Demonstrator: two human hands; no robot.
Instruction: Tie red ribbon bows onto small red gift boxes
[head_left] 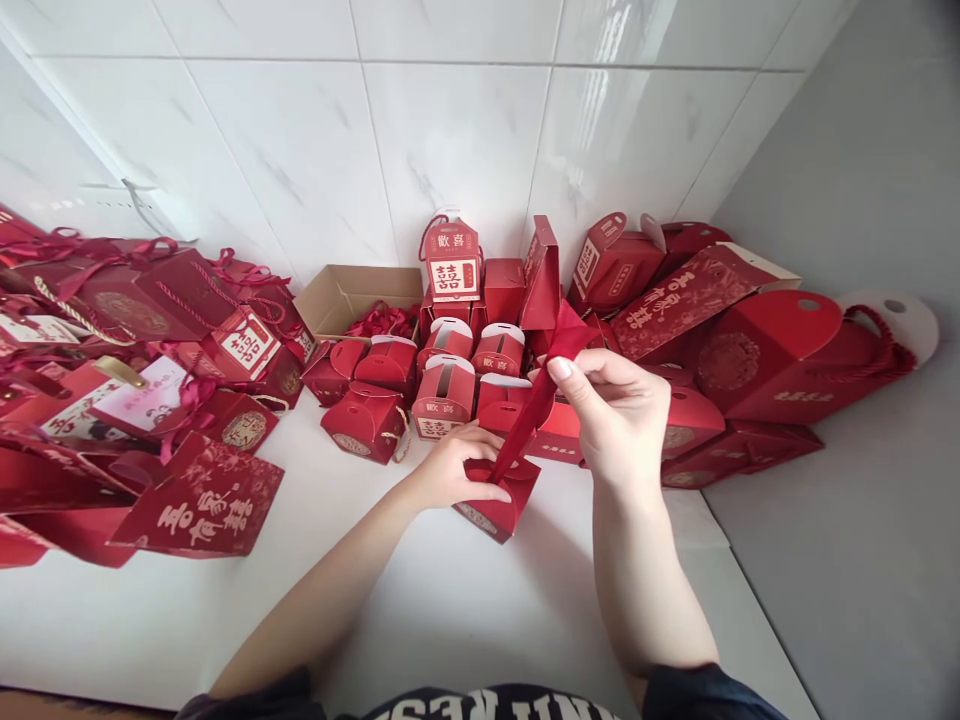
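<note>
Standing on the white tabletop, the small red cardboard box is nearer your left hand, whose thumb and fingers are parted at its top. Your right hand, higher and rightward, pinches the long red fabric ribbon, whose axis slants up rightward from the box.

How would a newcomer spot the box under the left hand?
Before the tiled wall, small red boxes cluster on the white table. The box sits just in front, under the left hand. Only its red ribbon stretches up to the right hand.
</note>
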